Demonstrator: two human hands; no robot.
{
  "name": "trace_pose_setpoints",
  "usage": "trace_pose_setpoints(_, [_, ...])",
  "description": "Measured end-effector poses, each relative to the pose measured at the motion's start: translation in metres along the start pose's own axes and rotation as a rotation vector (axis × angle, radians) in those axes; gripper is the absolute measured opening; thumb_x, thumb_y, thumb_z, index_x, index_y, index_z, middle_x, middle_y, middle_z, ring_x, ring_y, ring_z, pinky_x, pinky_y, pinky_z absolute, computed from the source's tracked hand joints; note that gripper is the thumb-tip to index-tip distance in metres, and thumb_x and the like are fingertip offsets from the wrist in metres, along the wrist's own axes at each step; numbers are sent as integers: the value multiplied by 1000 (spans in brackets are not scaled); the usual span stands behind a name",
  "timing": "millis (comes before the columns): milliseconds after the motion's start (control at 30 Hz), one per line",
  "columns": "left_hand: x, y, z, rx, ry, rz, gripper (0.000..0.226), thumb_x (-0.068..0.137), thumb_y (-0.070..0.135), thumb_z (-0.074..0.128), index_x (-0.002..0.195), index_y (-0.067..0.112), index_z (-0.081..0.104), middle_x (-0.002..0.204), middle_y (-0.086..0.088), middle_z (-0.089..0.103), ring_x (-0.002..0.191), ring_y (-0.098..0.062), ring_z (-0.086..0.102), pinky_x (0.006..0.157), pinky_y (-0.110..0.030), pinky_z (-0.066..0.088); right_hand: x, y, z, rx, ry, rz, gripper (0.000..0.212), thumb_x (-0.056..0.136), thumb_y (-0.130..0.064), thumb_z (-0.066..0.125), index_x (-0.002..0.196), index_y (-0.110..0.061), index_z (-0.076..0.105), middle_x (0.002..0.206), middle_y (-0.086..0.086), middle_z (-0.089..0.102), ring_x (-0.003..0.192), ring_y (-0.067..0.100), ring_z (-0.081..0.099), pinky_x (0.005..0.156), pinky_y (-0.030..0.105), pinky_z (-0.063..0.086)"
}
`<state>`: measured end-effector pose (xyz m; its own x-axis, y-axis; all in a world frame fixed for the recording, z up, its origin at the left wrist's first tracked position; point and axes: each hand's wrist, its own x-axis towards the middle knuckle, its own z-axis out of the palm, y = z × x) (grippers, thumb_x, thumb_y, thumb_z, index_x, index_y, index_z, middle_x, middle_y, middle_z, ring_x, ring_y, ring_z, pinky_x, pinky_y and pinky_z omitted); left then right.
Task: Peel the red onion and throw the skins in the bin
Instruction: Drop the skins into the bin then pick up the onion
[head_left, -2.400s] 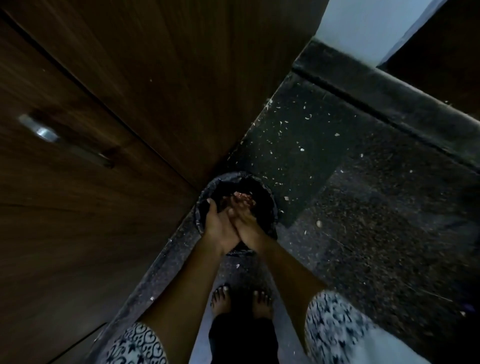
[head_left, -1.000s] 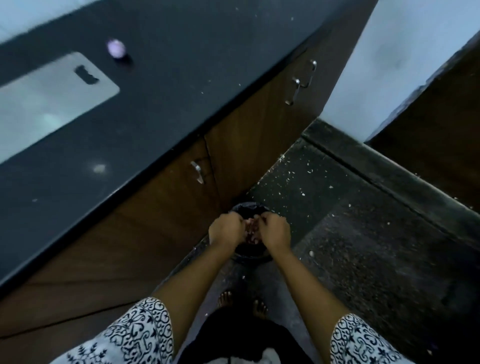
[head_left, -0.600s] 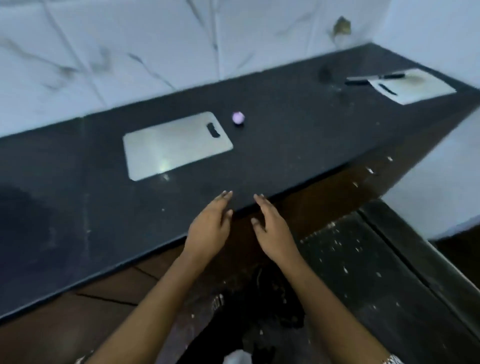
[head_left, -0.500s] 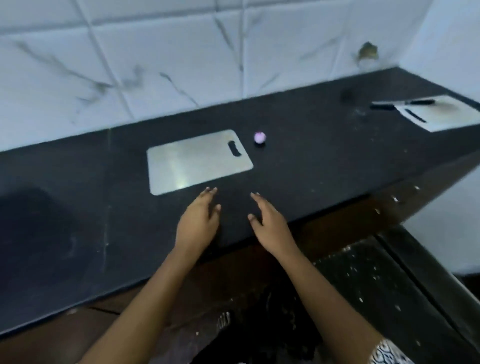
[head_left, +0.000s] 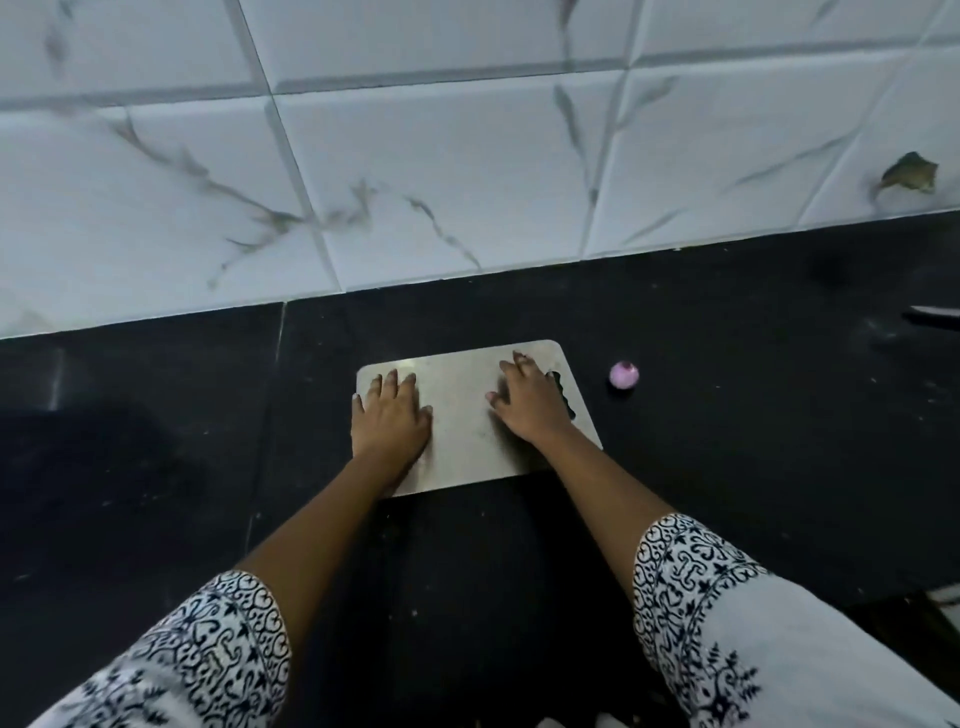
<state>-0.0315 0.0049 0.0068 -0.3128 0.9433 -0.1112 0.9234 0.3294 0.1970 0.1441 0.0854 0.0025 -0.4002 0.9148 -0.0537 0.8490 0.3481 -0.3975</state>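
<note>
Counter (head_left: 727, 467) black | wall (head_left: 441, 182) tiled | left grip (head_left: 389, 415), right grip (head_left: 530, 405) spread flat on board (head_left: 462, 415)

both arms reached forward, nearly side by side, bare from about the elbow down. the left hand (head_left: 389, 415) lay flat, palm down, its fingers (head_left: 393, 382) straight and close together, thumb out toward the other hand. the right hand (head_left: 530, 402) lay palm down too, a little farther forward and turned slightly inward, fingers loosely spread, thumb pointing left. neither hand held anything, and a clear gap lay between the two thumbs. the left forearm (head_left: 322, 519) came in from the lower left, the right forearm (head_left: 602, 488) from the lower right, each out of a white, black-printed sleeve (head_left: 727, 623).
</note>
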Motion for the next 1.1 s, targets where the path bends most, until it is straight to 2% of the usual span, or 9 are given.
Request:
trace_pose_setpoints(100, [6, -11, 11, -21, -4, -9, 61, 97, 50, 23, 150, 20, 18, 159, -7, 14, 147, -25, 9, 118, -47, 10, 5, 9, 11, -62, -72, -28, 61, 96, -43, 38, 145, -11, 23, 157, 10, 13, 145, 23, 10, 116, 45, 10])
trace_pose_setpoints(233, [-4, -16, 23, -44, 41, -5, 62, 98, 53, 17, 152, 22, 11, 160, -4, 9, 147, -21, 3, 119, -42, 4, -8, 15, 28, -134, -13, -57, 63, 97, -47, 28, 148, -13, 15, 158, 9, 10, 146, 22, 6, 117, 43, 3])
trace_pose_setpoints(500, [-45, -14, 33, -98, 88, 4, 61, 98, 51, 25, 151, 22, 17, 159, -2, 12, 147, -18, 4, 119, -40, 2, -53, 18, 32, -148, 41, -67, 62, 98, -48, 25, 149, -16, 13, 158, 6, 11, 146, 19, 5, 118, 41, 0])
trace_pose_setpoints(667, [-61, -12, 33, -87, 107, 41, 61, 96, 51, 33, 149, 20, 26, 157, -3, 21, 146, -20, 12, 119, -40, 4, -76, 18, 31, -101, 48, -42, 61, 98, -46, 28, 148, -16, 15, 158, 6, 12, 146, 19, 6, 119, 42, 1])
trace_pose_setpoints(733, [-63, -11, 32, -78, 110, 44, 61, 96, 51, 33, 149, 20, 26, 157, -3, 21, 146, -20, 13, 119, -41, 5, -78, 20, 22, 79, 116, -43, 56, 96, -40, 39, 145, -14, 29, 154, 8, 25, 144, 22, 18, 118, 40, 11])
trace_pose_setpoints(800, [-64, -12, 33, -73, 89, 48, 63, 96, 52, 30, 150, 21, 21, 159, -2, 17, 147, -18, 9, 119, -40, 5, -76, 29, 5, 217, 325, 1, 44, 92, -27, 51, 134, -14, 45, 142, 9, 43, 132, 25, 37, 109, 37, 27])
trace_pose_setpoints(900, [-65, -16, 34, -54, 58, 65, 67, 95, 55, 28, 151, 22, 14, 160, -1, 10, 147, -17, 4, 119, -39, 3, -64, 60, -27, 184, 514, 212, 42, 88, -17, 59, 128, -15, 49, 132, 10, 47, 122, 27, 44, 99, 36, 38])
trace_pose_setpoints(1000, [-67, -15, 34, -34, 47, 65, 70, 94, 58, 24, 152, 21, 9, 160, 0, 6, 147, -16, 0, 119, -39, 2, -46, 90, -46, 149, 377, 358, 56, 85, -17, 64, 136, -18, 40, 140, 13, 38, 127, 31, 38, 101, 42, 37])
trace_pose_setpoints(1100, [-67, -15, 35, -20, 47, 61, 80, 87, 67, 10, 152, 21, 9, 160, 0, 5, 147, -16, -1, 119, -39, 2, -28, 108, -46, 159, 216, 332, 58, 85, -16, 64, 138, -23, 40, 141, 13, 36, 127, 33, 37, 102, 44, 36])
